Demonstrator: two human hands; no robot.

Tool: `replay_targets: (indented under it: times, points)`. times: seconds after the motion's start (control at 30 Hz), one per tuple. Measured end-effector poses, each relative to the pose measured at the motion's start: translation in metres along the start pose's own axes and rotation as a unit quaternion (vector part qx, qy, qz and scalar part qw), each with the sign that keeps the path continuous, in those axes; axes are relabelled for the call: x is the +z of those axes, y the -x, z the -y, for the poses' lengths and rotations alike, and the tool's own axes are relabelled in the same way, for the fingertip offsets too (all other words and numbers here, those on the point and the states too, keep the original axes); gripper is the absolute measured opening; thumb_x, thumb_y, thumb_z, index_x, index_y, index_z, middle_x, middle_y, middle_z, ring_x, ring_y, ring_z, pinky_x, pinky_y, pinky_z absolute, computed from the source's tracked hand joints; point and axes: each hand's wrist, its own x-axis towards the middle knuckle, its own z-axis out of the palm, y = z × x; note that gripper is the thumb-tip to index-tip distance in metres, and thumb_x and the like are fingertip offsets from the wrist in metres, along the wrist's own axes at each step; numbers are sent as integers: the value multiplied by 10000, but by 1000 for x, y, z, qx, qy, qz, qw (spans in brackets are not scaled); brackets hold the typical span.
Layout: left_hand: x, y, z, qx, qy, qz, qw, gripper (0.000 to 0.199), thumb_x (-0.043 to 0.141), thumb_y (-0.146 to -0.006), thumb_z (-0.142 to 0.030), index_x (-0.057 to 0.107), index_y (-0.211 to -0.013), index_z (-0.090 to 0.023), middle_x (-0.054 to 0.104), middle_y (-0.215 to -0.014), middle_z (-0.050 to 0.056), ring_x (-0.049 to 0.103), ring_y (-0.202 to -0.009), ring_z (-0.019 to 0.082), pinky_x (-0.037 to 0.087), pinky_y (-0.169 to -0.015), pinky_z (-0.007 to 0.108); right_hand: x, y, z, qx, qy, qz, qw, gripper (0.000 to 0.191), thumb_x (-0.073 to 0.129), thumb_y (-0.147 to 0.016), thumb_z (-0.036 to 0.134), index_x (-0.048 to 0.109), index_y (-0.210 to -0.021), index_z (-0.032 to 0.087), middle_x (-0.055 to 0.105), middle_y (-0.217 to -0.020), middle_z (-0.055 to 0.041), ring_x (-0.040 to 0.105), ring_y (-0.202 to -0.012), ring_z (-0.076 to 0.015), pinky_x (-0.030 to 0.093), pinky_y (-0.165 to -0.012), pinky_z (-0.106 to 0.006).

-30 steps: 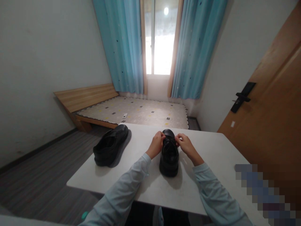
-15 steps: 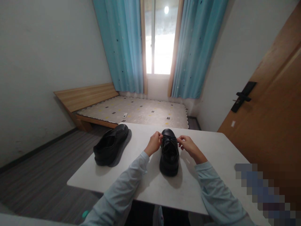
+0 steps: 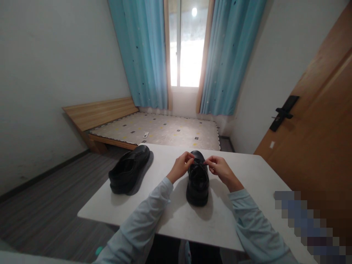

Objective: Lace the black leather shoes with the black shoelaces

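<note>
**Two Hands, One Shoe: Laces Pinched at a White Table**

At left, a second black shoe (image 3: 141, 154) rests upright beside the left edge of a white table (image 3: 162, 161), where a stray knock from the left sleeve (image 3: 145, 209) could send it toward the floor. Near the middle, the person's left hand (image 3: 180, 165) bends in over the front of the laced black shoe (image 3: 198, 190), its thumb and fingertips drawn together on the laces (image 3: 199, 161). That shoe stands on its sole between the hands, toe pointing away. At right, the right hand (image 3: 220, 169) pinches the laces from the other side, thumb against forefinger; which strand each holds is too small to tell. Black laces against black leather could invite a mistaken grab, and so thin a cord may slip from a loose pinch. Neither hand braces the heel, so an uneven pull could twist or drag the shoe sideways.
</note>
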Motion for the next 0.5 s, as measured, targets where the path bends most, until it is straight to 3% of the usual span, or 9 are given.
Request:
replay_targets:
  times: [0.2, 0.5]
  points:
    - [2, -1, -6, -1, -81, -2, 997, 118, 604, -768, -226, 638, -871, -178, 686, -843, 14, 579, -692, 126, 448, -674, 244, 5, 1, 4, 2, -23, 1, 1000, 360, 673, -625, 494, 522, -650, 169, 472, -457, 62, 365, -349, -51, 224, -342, -177]
    - [8, -3, -4, 1, -104, -5, 995, 58, 577, -798, -215, 591, -775, -164, 641, -778, 16, 572, -727, 140, 436, -702, 251, 2, -9, -6, -99, 146, -38, 984, 327, 662, -643, 478, 606, -649, 155, 561, -534, -7, 495, -476, -117, 357, -413, -222]
